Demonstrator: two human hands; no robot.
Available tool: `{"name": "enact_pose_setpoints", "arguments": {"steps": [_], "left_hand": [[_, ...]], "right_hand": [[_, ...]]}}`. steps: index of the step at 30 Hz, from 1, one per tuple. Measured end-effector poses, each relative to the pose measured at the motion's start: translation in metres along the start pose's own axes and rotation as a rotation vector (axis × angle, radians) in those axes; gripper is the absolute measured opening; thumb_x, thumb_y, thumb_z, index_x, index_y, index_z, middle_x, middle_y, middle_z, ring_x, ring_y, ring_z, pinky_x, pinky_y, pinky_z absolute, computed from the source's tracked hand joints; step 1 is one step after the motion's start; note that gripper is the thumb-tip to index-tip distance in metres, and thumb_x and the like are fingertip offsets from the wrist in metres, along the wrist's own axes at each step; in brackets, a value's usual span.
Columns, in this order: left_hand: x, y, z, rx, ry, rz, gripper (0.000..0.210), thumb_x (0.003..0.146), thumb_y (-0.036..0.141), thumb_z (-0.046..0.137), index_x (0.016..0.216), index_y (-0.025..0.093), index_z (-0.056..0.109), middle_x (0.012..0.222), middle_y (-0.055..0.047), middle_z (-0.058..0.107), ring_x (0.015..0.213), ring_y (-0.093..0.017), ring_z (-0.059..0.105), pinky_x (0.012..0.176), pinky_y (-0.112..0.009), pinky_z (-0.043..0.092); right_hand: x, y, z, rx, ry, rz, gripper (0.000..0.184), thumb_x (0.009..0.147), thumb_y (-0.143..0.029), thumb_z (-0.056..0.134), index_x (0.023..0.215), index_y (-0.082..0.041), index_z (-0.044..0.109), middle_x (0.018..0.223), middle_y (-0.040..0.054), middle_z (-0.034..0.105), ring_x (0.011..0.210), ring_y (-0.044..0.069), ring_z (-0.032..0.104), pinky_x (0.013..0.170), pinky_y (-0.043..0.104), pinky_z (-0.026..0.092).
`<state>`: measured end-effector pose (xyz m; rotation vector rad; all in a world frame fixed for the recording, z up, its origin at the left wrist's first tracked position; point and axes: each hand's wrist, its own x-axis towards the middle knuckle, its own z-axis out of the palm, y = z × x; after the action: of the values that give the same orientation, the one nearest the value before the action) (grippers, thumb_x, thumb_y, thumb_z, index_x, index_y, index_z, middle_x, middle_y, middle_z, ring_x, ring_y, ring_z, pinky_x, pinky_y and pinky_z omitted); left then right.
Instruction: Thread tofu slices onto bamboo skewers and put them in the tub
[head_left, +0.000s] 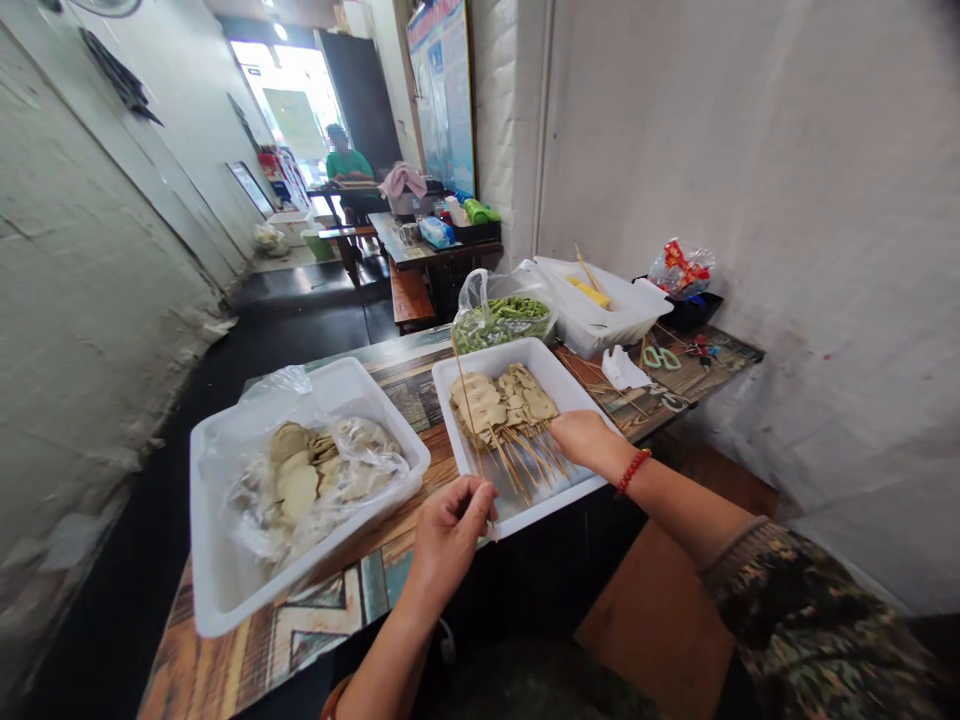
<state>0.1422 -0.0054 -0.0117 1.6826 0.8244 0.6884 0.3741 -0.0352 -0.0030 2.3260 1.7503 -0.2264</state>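
My left hand (452, 535) pinches a thin bamboo skewer (466, 400) near its lower end; the bare stick points up and away over the tray's left side. My right hand (589, 440) is closed at the right edge of the skewered slices (495, 400), its fingertips hidden, so what they grip does not show. These pale beige, flat slices lie in rows in a white tray (517, 522), their sticks pointing toward me. To the left, another white tray (202, 540) holds loose slices (296, 490) in a clear plastic bag (360, 450).
Behind the trays stand a bag of green beans (514, 318) and a white bin (615, 325) with a yellow item inside. Loose skewers, a white crumpled item (624, 368) and green-handled scissors (661, 358) lie at right. A person in green (349, 163) sits far back.
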Motion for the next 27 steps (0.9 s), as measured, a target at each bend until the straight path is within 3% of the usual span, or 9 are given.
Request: {"name": "enact_pose_setpoints", "arguments": {"steps": [6,10,14,18,27], "left_hand": [[0.000,0.000,-0.001,-0.031,-0.003,-0.007,0.033,0.085,0.043,0.056,0.070,0.015,0.062,0.059,0.001,0.057,0.051,-0.010,0.050,0.051,-0.021,0.038],[-0.001,0.000,-0.001,-0.071,0.004,-0.010,0.032,0.085,0.042,0.057,0.070,0.014,0.062,0.059,0.001,0.058,0.050,-0.010,0.049,0.051,-0.021,0.037],[-0.001,-0.002,0.000,-0.094,0.018,-0.008,0.031,0.086,0.042,0.056,0.072,0.014,0.063,0.060,0.000,0.059,0.050,-0.010,0.049,0.050,-0.021,0.037],[-0.002,-0.002,0.000,-0.096,0.015,-0.002,0.031,0.086,0.041,0.056,0.072,0.014,0.063,0.059,0.001,0.059,0.050,-0.009,0.050,0.051,-0.021,0.037],[-0.003,-0.004,-0.001,-0.126,0.015,0.013,0.030,0.085,0.040,0.057,0.068,0.015,0.062,0.058,0.000,0.058,0.050,-0.010,0.050,0.051,-0.021,0.038]], "right_hand": [[-0.006,0.008,-0.011,0.059,0.144,0.020,0.025,0.098,-0.031,0.053,0.104,-0.012,0.068,0.104,0.0116,0.071,0.094,0.024,0.067,0.082,0.039,0.052],[-0.011,0.002,-0.019,0.147,0.220,-0.075,0.033,0.100,-0.029,0.046,0.088,-0.015,0.074,0.090,0.0122,0.076,0.089,0.023,0.070,0.073,0.028,0.046],[-0.013,-0.027,-0.019,0.236,0.241,-0.193,0.031,0.097,-0.032,0.050,0.085,-0.020,0.075,0.085,0.0059,0.078,0.079,0.018,0.071,0.065,0.023,0.041],[-0.004,-0.053,-0.012,0.279,0.243,-0.218,0.034,0.093,-0.039,0.054,0.079,-0.018,0.078,0.081,0.0103,0.078,0.076,0.022,0.070,0.061,0.026,0.041],[0.010,-0.050,-0.001,0.365,0.253,-0.159,0.024,0.084,-0.022,0.059,0.068,-0.016,0.075,0.070,0.0080,0.076,0.065,0.019,0.067,0.055,0.025,0.036]]}}
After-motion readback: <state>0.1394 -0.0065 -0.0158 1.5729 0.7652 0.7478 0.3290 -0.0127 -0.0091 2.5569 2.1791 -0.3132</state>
